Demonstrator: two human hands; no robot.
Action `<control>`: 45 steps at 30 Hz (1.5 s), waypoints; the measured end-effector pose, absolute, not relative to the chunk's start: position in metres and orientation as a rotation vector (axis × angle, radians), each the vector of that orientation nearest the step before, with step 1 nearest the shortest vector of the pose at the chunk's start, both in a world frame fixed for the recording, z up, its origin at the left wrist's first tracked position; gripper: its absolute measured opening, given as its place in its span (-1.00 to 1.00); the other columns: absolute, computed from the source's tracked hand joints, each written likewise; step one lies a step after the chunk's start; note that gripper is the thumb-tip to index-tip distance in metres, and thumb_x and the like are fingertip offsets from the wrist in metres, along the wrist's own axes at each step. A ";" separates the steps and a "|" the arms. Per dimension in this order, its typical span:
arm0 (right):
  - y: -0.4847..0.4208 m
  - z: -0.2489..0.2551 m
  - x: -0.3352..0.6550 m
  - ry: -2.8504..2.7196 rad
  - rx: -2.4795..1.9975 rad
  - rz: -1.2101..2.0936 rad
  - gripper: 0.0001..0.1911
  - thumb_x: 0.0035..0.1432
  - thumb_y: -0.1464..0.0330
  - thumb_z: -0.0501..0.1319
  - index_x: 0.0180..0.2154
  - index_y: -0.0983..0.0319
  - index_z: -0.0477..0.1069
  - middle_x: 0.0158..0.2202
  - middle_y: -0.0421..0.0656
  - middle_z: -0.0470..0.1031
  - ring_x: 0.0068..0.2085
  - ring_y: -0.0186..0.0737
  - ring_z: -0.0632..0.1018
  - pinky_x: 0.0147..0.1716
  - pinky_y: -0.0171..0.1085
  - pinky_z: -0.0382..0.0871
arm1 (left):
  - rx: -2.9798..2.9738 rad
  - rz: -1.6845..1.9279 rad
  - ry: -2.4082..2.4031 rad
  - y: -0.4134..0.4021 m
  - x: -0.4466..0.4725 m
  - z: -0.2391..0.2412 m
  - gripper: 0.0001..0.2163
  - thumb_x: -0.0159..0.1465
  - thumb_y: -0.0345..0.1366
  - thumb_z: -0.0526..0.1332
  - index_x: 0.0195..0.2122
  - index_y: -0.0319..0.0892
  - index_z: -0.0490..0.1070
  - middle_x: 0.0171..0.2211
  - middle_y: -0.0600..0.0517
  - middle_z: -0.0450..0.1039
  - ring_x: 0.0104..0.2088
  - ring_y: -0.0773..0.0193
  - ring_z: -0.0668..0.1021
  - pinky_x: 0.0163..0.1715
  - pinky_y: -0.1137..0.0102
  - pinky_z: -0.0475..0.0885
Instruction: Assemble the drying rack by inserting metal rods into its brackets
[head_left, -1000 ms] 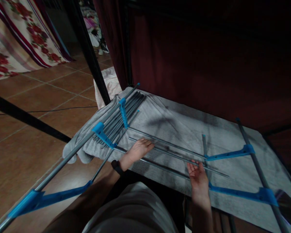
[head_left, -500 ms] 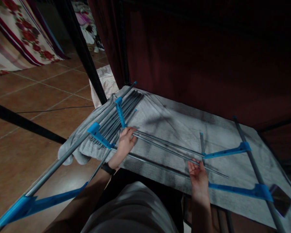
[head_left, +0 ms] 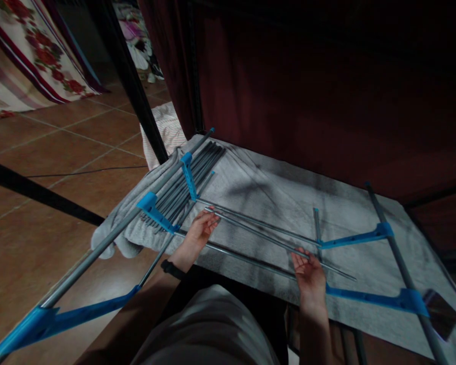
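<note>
A thin grey metal tube [head_left: 258, 233] is held slantwise between my two hands. My left hand [head_left: 198, 234] pinches it close to its left end. Farther along, my right hand [head_left: 309, 271] has its fingers curled under the tube, whose right end sticks out past them. Around my hands lies a frame of grey tubes and blue plastic brackets: a rear tube [head_left: 251, 219] runs just behind the held one, and a front tube [head_left: 247, 258] passes below it. Blue brackets [head_left: 357, 237] join the frame to a thicker tube [head_left: 399, 258] on the right.
Several loose grey tubes [head_left: 205, 159] lie side by side on the grey blanket [head_left: 281, 182], left of the frame. A dark flat object [head_left: 442, 314] rests at the right. Black posts [head_left: 133, 86] stand at the left, and a dark red curtain [head_left: 289, 101] hangs behind.
My left hand has shifted slightly right and toward me, and the held tube's left end now shows above its fingers. My right hand and the tube have moved slightly left.
</note>
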State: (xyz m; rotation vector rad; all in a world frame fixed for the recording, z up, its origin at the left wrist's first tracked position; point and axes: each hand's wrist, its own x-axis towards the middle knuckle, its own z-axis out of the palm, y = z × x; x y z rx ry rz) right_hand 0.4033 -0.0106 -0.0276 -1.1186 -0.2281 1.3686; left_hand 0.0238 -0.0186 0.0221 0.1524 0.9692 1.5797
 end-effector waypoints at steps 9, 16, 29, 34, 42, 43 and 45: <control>-0.011 -0.021 0.399 -0.184 -1.105 1.375 -0.95 0.05 0.43 0.22 -0.38 0.16 0.43 -0.32 -0.21 0.64 -0.20 -0.27 0.67 -0.12 -0.20 0.62 | 0.108 1.623 0.991 -0.017 0.026 0.020 -0.82 0.16 -0.55 0.35 -0.21 -0.25 0.56 -0.37 0.03 0.56 -0.41 0.40 0.59 -0.38 0.52 0.50; -0.012 -0.019 0.397 -0.149 -1.089 1.402 -0.94 0.03 0.45 0.22 -0.39 0.17 0.43 -0.33 -0.20 0.63 -0.21 -0.26 0.66 -0.08 -0.18 0.59 | 0.097 1.599 0.995 -0.018 0.030 0.022 -0.86 0.20 -0.51 0.35 -0.20 -0.27 0.57 -0.35 0.00 0.59 -0.42 0.41 0.58 -0.34 0.51 0.53; -0.011 -0.005 0.371 -0.125 -1.074 1.448 -0.96 0.04 0.42 0.23 -0.39 0.18 0.44 -0.28 -0.16 0.64 -0.15 -0.26 0.66 -0.03 -0.17 0.57 | 0.100 1.456 0.981 -0.022 0.051 0.018 -0.86 0.22 -0.46 0.36 -0.20 -0.25 0.52 -0.28 -0.11 0.64 -0.30 0.22 0.68 -0.21 0.36 0.61; -0.010 -0.004 0.364 -0.115 -1.059 1.480 -0.96 0.05 0.41 0.24 -0.38 0.18 0.45 -0.24 -0.15 0.65 -0.09 -0.23 0.66 -0.03 -0.17 0.58 | 0.080 1.423 1.004 -0.021 0.061 0.018 -0.91 0.22 -0.52 0.33 -0.26 -0.26 0.49 -0.33 -0.10 0.63 -0.36 0.23 0.67 -0.23 0.33 0.62; -0.013 -0.012 0.377 -0.129 -1.086 1.410 -0.91 0.07 0.45 0.25 -0.33 0.19 0.49 -0.28 -0.16 0.65 -0.16 -0.28 0.66 -0.06 -0.21 0.61 | 0.072 1.520 1.002 -0.015 0.040 0.026 -0.80 0.22 -0.61 0.25 -0.18 -0.24 0.47 -0.29 -0.11 0.63 -0.26 0.17 0.70 -0.18 0.30 0.63; -0.014 -0.012 0.379 -0.143 -1.087 1.393 -0.90 0.07 0.46 0.26 -0.32 0.18 0.49 -0.28 -0.18 0.65 -0.17 -0.29 0.66 -0.05 -0.23 0.60 | 0.072 1.533 1.011 -0.014 0.036 0.027 -0.80 0.22 -0.61 0.23 -0.18 -0.25 0.46 -0.29 -0.12 0.63 -0.26 0.16 0.70 -0.18 0.30 0.63; -0.017 -0.014 0.382 -0.189 -1.081 1.365 -0.89 0.06 0.46 0.28 -0.31 0.18 0.49 -0.28 -0.19 0.64 -0.16 -0.30 0.66 -0.02 -0.24 0.58 | 0.078 1.549 1.025 -0.013 0.029 0.028 -0.81 0.23 -0.62 0.20 -0.20 -0.26 0.46 -0.30 -0.12 0.63 -0.27 0.17 0.70 -0.18 0.30 0.63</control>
